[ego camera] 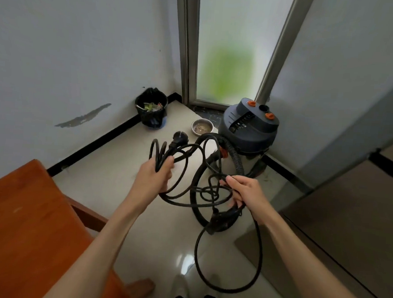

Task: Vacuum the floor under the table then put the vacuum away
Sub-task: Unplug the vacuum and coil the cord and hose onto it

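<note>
In the corner of a tiled room, a person stands looking down at both bare hands, which hold a black power cord (189, 190) at chest height. The left hand (153, 177) is clenched around a bunch of gathered loops, and the plug (177, 139) sticks up just beyond its fingertips. The right hand (242, 192) grasps a tangled knot of the same cord, pinched between thumb and fingers. More cord sags in a big loop below the right wrist, toward the floor (111, 166) near the person's feet.

Past the fingers of the right hand stands the vacuum (249, 131), a grey drum with orange knobs, against the wall beside a frosted glass door. Its ribbed hose (233, 154) curves out beneath the hands; a dark part below the right hand may be the nozzle, though the tangle hides it.

A metal bowl (202, 126) and a small bin (150, 110) sit beyond the left fingertips. A wooden table (25, 230) fills the near left.

The likely trouble is the knot: pulling the hands apart could tighten it. The hanging loop could also catch a foot, or snag the hose and tug the vacuum over toward the bowl.
</note>
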{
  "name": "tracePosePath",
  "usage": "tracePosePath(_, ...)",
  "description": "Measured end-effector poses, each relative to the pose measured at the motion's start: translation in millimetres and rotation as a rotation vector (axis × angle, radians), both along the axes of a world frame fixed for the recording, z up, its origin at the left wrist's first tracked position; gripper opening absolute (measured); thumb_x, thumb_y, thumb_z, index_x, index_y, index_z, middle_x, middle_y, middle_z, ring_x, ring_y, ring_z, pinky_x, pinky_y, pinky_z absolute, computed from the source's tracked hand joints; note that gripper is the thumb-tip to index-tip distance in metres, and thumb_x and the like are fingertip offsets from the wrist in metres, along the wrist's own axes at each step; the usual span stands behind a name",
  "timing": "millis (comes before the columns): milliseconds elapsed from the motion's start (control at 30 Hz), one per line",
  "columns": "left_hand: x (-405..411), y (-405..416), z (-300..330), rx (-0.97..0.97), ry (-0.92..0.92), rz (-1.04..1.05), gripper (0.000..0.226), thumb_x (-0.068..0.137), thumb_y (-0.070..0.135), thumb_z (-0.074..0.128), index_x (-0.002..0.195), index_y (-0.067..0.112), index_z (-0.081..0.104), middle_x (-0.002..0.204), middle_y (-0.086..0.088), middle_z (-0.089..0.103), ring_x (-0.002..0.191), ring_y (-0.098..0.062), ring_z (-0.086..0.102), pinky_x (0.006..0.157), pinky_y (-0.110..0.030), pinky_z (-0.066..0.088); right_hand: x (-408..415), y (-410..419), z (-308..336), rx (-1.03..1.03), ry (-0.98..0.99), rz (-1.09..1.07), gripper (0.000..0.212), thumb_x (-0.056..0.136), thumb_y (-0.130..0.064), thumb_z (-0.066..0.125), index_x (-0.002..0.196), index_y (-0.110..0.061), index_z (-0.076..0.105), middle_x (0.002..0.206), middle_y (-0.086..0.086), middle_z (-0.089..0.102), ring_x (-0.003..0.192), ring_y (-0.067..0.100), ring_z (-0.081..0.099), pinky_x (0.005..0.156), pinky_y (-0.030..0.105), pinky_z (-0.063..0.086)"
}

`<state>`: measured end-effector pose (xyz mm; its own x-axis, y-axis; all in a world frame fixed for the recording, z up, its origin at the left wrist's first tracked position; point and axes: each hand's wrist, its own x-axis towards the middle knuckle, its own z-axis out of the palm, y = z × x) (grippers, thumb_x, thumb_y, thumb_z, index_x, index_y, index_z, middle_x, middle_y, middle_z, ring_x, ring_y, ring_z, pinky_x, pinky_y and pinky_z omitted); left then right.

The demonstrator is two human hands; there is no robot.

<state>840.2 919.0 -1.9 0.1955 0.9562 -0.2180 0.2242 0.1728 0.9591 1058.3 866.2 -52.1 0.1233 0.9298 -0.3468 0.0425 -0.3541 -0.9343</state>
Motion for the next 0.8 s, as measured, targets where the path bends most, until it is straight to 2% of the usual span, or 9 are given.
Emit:
tracePosePath(133, -2, -3, -21, 0.007, 0.144, 0.072, 0.027, 0.099, 0.023, 0.042, 0.075, 0.015, 0.05, 0.053, 0.004, 0.039, 0.044, -0.01, 0.035, 0.045, -0.024, 0.031, 15, 4, 11, 0.0, 0.024, -0.134, 0.023, 0.098, -0.017, 0.048, 0.099, -0.006, 0.068, 0.047, -0.002, 0.037, 0.041, 0.009, 0.038, 0.042, 0.019, 0.042)
tracePosePath(233, -22, 9, -26, 0.117, 0.365, 0.21, 0.028, 0.099, 0.026, 0.042, 0.073, 0.019, 0.048, 0.059, -0.003, 0.047, 0.057, -0.024, 0.047, 0.059, -0.038, 0.04, 41, 9, -8, -0.141, -0.199, -0.372, 0.026, 0.1, -0.022, 0.047, 0.09, -0.008, 0.067, 0.056, -0.003, 0.043, 0.053, 0.011, 0.044, 0.048, 0.023, 0.037)
tracePosePath(300, -30, 20, -19, 0.162, 0.369, 0.273, 0.028, 0.1, 0.03, 0.039, 0.077, 0.016, 0.049, 0.06, -0.003, 0.047, 0.058, -0.025, 0.047, 0.061, -0.04, 0.041, 57, 7, -30, -0.302, -0.335, -0.463, 0.028, 0.1, -0.024, 0.046, 0.089, -0.006, 0.064, 0.063, 0.002, 0.048, 0.063, 0.019, 0.049, 0.057, 0.029, 0.04)
tracePosePath(367, -28, 28, -4, 0.173, 0.285, 0.305, 0.028, 0.101, 0.03, 0.037, 0.08, 0.015, 0.049, 0.058, -0.001, 0.043, 0.049, -0.018, 0.041, 0.054, -0.032, 0.038, 60, 2, -53, -0.44, -0.42, -0.455, 0.029, 0.1, -0.025, 0.046, 0.091, -0.004, 0.064, 0.065, 0.005, 0.051, 0.06, 0.021, 0.049, 0.056, 0.029, 0.039)
tracePosePath(433, -17, 32, 16, 0.138, 0.112, 0.307, 0.03, 0.102, 0.028, 0.036, 0.077, 0.015, 0.045, 0.053, 0.002, 0.038, 0.041, -0.011, 0.034, 0.042, -0.022, 0.032, 54, 0, -73, -0.497, -0.494, -0.366, 0.027, 0.1, -0.027, 0.046, 0.091, -0.008, 0.064, 0.068, 0.005, 0.054, 0.062, 0.02, 0.05, 0.056, 0.03, 0.04)
tracePosePath(500, -5, 33, 33, 0.071, -0.152, 0.257, 0.032, 0.103, 0.027, 0.033, 0.075, 0.014, 0.04, 0.045, 0.007, 0.033, 0.034, -0.005, 0.026, 0.035, -0.016, 0.024, 43, 3, -85, -0.477, -0.52, -0.223, 0.022, 0.098, -0.026, 0.049, 0.089, -0.011, 0.061, 0.081, 0.007, 0.061, 0.076, 0.023, 0.055, 0.072, 0.037, 0.047)
tracePosePath(567, 7, 33, 46, 0.01, -0.375, 0.165, 0.032, 0.103, 0.027, 0.03, 0.075, 0.014, 0.038, 0.042, 0.01, 0.026, 0.032, -0.002, 0.02, 0.035, -0.014, 0.017, 28, 7, -85, -0.443, -0.521, -0.018, 0.018, 0.096, -0.024, 0.054, 0.107, -0.012, 0.059, 0.108, 0.009, 0.062, 0.098, 0.023, 0.058, 0.089, 0.038, 0.046)
tracePosePath(667, 25, 31, 63, -0.034, -0.542, 0.047, 0.032, 0.103, 0.027, 0.029, 0.076, 0.015, 0.038, 0.043, 0.01, 0.022, 0.032, -0.001, 0.017, 0.034, -0.013, 0.015, 2, 16, -72, -0.339, -0.525, 0.256, 0.052, 0.092, -0.02, 0.06, 0.14, -0.015, 0.041, 0.127, 0.008, 0.055, 0.115, 0.02, 0.054, 0.097, 0.033, 0.046)
tracePosePath(800, 39, 30, 85, -0.055, -0.647, -0.054, 0.032, 0.103, 0.028, 0.029, 0.076, 0.014, 0.039, 0.042, 0.01, 0.022, 0.031, -0.001, 0.017, 0.035, -0.013, 0.013, -40, 32, -46, -0.034, -0.555, 0.642, 0.07, 0.09, -0.02, 0.062, 0.148, -0.031, 0.025, 0.152, 0.0, 0.031, 0.14, 0.016, 0.024, 0.115, 0.034, 0.022)
